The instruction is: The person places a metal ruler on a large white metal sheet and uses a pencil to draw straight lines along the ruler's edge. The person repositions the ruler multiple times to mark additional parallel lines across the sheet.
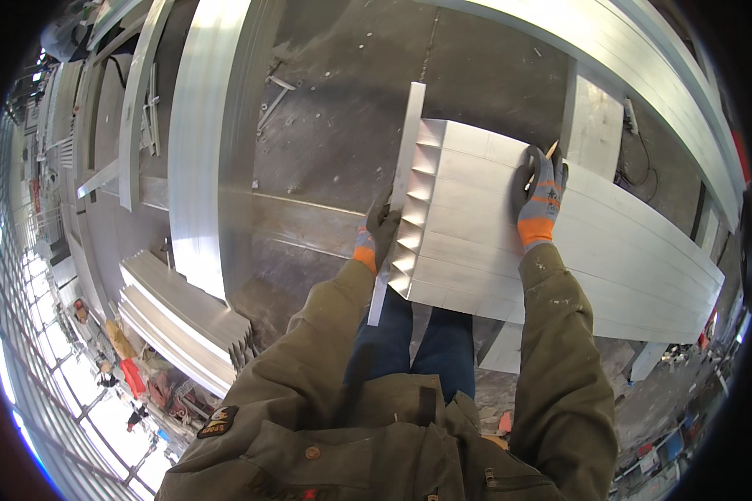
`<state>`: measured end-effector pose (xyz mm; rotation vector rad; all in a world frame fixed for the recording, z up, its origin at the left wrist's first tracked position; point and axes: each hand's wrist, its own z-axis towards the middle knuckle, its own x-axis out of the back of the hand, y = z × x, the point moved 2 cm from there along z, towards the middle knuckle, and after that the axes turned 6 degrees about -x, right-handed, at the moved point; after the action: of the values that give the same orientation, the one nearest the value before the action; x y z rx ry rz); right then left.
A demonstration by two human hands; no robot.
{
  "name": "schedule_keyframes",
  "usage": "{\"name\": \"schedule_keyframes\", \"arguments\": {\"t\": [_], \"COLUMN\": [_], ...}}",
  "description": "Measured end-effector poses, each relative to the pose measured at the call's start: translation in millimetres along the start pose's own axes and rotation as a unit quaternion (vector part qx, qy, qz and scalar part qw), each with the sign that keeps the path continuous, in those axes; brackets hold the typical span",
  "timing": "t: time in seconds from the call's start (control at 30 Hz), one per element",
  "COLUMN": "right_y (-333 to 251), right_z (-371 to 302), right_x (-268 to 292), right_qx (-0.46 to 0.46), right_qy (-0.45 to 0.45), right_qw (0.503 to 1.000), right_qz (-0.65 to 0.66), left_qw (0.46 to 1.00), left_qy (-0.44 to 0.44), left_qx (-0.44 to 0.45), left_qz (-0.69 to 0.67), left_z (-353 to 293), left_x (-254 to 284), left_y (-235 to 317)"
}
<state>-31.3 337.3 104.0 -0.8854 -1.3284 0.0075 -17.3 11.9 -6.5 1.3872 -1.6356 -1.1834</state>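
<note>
- Grey glove with an orange cuff covers the right hand [541, 194], which lies on top of a stack of aluminium profiles [560, 242], fingers curled round a pencil [551, 150] whose tip points away from the person.
- Left hand [380, 235], in a dark glove with an orange cuff, is at the near cut end of the stack, fingers closed on a straight aluminium bar [401, 192] pressed across the profile ends.
- Bar runs from below the stack's near corner up past its far corner, touching the row of slanted cut ends.
- Profiles lie side by side, flat, stretching off to the right over a support that is mostly hidden; their cut ends show hollow triangular sections.
- Person's olive jacket sleeves come in from the lower edge, with blue trousers between them under the stack's end.
- Steel table [326, 159], scuffed, lies beyond the left hand, with a few small metal bits on it.
- Long aluminium lengths [200, 142] lie along the table's left side, and another bundle [175, 321] sits lower left.
- More long profiles [643, 58] cross the upper right.
</note>
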Motion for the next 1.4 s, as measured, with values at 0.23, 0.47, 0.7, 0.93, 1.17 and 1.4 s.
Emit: {"name": "schedule_keyframes", "arguments": {"t": [0.23,0.47,0.7,0.93,1.17,1.4], "right_y": [-21,-47,-43,-12,92,119], "right_z": [-128,-344,-373,-336,-279,-264], "right_x": [91,26,-22,26,54,51], "right_qx": [-0.094,-0.327,-0.427,-0.311,-0.414,-0.425], "right_qy": [0.023,-0.214,-0.203,0.064,0.233,0.193], "right_qw": [0.975,0.895,0.737,0.920,0.870,0.870], "right_qz": [0.202,0.214,0.483,0.230,0.134,0.158], "left_qw": [0.995,0.997,0.984,0.994,0.839,0.928], "left_qy": [0.086,0.030,-0.040,-0.047,-0.166,-0.220], "left_qx": [0.040,0.063,-0.106,-0.008,-0.407,-0.206], "left_qz": [-0.020,-0.030,0.140,-0.100,0.319,0.218], "left_z": [-13,-30,-29,53,151,207], "left_x": [10,-74,-77,-90,-219,-214], "left_y": [79,112,45,54,75,9]}}
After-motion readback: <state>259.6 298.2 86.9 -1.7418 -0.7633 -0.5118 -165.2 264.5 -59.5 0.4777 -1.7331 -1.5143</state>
